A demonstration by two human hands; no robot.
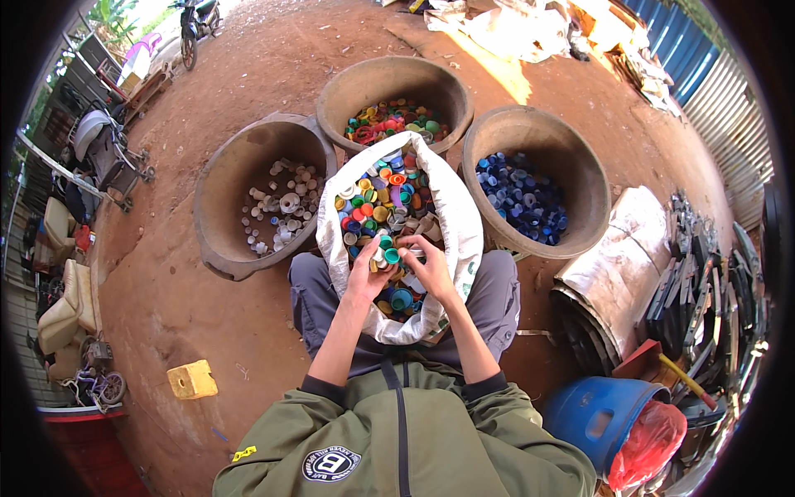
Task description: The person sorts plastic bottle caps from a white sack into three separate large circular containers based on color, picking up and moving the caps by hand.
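An open white woven sack (333, 248) full of mixed bottle caps (383, 199) stands between my knees. Over its near part, my left hand (368, 277) is closed around a few caps, among them a pale one at the fingertips. My right hand (432, 269) meets it from the other side, fingers bent and pinched at a green bottle cap (392, 256) between the two hands. Part of what each hand grips is hidden by the fingers. A larger teal cap (402, 299) lies in the sack just below the hands.
Three big tubs surround the sack: one with white caps (217, 207) at left, one with red, yellow and green caps (331, 99) behind, one with blue caps (590, 199) at right. A blue barrel (580, 422), rolled sheeting (617, 273) and a yellow block (192, 380) lie nearby.
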